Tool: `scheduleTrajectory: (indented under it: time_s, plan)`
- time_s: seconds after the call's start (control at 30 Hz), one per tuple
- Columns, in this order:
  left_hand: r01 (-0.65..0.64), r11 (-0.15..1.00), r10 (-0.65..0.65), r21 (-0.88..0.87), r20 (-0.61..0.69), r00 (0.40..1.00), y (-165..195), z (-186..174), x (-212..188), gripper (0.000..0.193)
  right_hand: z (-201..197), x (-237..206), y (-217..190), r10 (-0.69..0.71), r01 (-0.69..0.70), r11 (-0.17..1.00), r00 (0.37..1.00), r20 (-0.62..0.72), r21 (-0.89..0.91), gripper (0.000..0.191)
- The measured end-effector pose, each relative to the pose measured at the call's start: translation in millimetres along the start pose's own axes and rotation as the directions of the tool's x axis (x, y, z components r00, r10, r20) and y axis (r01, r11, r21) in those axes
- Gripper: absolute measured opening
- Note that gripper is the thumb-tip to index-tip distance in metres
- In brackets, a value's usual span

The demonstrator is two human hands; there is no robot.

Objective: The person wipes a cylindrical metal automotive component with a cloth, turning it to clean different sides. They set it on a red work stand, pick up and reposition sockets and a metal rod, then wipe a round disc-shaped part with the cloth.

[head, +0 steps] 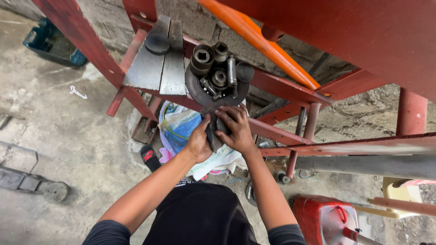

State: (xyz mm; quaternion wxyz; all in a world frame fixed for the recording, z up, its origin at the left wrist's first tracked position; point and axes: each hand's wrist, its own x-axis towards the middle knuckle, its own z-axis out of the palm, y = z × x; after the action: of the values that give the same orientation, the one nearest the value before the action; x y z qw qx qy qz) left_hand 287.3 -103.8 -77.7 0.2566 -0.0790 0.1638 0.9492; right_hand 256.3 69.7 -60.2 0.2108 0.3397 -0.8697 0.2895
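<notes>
Dark metal part (213,134) clasped between both hands, just below the round steel disc (200,88) loaded with sockets (202,56). Left hand (198,143) wrapped on the part's left side, thumb up along it. Right hand (236,129) closed over its right, fingers (225,112) curled across the top, touching the disc's lower edge or nearly so; hard to tell. Both forearms raised, converging. Red frame bar (290,136) close on the right; grey steel plates (156,63) up left; open floor (68,136) well off to the left.
</notes>
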Motion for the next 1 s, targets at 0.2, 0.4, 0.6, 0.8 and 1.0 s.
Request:
scheduleTrajectory:
  time_s: [0.2, 0.4, 0.6, 0.8, 1.0]
  plan:
    - [0.052, 0.998, -0.047, -0.025, 0.153, 0.987, 1, 27, -37, 0.061, 6, -28, 44, 0.719, -0.446, 0.218, 0.675, 0.166, 0.868, 0.069]
    - [-0.129, 0.990, 0.137, -0.050, 0.225, 0.965, 47, 47, -39, 0.068, -6, -42, 42, 0.773, 0.065, -0.454, 0.525, 0.356, 0.889, 0.063]
    - [-0.132, 0.991, 0.134, -0.021, 0.075, 0.988, 59, 21, -11, 0.071, -25, -36, 6, 0.808, 0.014, -0.280, 0.544, 0.227, 0.960, 0.043]
    - [0.074, 0.980, -0.037, -0.185, 0.198, 0.980, 2, 16, 23, 0.072, -38, 6, -31, 0.734, -0.218, 0.270, 0.677, -0.054, 0.938, 0.053]
    - [0.042, 0.989, -0.026, -0.139, 0.116, 0.993, 3, -6, 10, 0.072, -48, 6, -35, 0.522, -0.339, 0.792, 0.808, -0.274, 0.508, 0.046]
